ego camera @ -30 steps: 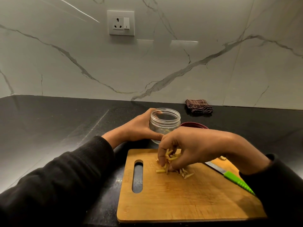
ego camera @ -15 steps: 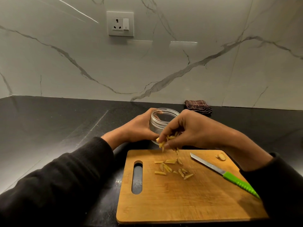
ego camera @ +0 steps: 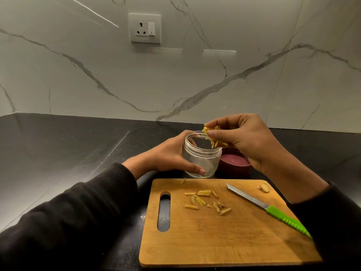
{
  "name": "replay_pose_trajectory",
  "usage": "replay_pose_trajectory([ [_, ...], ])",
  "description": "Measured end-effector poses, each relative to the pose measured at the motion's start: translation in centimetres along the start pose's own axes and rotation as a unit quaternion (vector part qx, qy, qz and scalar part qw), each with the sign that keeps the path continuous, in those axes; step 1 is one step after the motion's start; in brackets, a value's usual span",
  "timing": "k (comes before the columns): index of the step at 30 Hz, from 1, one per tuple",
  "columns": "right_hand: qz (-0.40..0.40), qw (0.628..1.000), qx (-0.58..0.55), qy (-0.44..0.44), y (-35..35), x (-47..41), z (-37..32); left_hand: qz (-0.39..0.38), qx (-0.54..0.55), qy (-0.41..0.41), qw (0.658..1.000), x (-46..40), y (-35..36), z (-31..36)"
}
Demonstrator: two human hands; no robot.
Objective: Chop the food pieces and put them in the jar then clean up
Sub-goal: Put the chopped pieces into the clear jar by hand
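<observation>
Food pieces, thin yellow strips, are in three places. On my black stone tabletop (ego camera: 58, 153) lies the big wooden cutting board with a slot handle (ego camera: 224, 237). My left hand (ego camera: 166, 159) has its grip clamped around the clear round plastic jar (ego camera: 201, 159), which is just behind the board. My right hand (ego camera: 242, 139) pinches a bunch of strips (ego camera: 214, 136) over the jar's open mouth. The dark red lid (ego camera: 234, 163) is just beside the jar. A knife with a green handle (ego camera: 273, 210) rests on the board. Loose strips (ego camera: 207, 200) lie on the board, left of the blade.
</observation>
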State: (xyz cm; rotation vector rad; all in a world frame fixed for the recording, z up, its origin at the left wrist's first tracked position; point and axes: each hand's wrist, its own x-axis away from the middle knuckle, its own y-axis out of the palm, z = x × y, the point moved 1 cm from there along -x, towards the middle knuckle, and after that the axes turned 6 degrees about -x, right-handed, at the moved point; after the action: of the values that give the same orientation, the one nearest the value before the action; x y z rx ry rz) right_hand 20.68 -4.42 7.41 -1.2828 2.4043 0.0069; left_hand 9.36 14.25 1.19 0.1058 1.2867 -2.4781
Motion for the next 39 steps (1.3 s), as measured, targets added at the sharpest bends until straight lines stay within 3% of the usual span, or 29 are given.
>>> replay_pose_trajectory([
  [6,0.058,0.988,0.098,-0.1,0.2,-0.9,1.4,-0.006,0.01,0.016,1.0,0.1,0.3,0.4],
  [13,-0.015,0.944,0.271,-0.185,1.0,-0.9,1.7,-0.01,0.017,0.019,1.0,0.1,0.4,0.3],
  [27,-0.016,0.937,0.285,-0.202,0.8,-0.9,1.7,-0.008,0.01,0.026,1.0,0.1,0.3,0.5],
  [39,-0.079,0.931,0.294,-0.2,1.0,-0.7,1.5,-0.01,0.011,0.023,1.0,0.0,0.3,0.2],
])
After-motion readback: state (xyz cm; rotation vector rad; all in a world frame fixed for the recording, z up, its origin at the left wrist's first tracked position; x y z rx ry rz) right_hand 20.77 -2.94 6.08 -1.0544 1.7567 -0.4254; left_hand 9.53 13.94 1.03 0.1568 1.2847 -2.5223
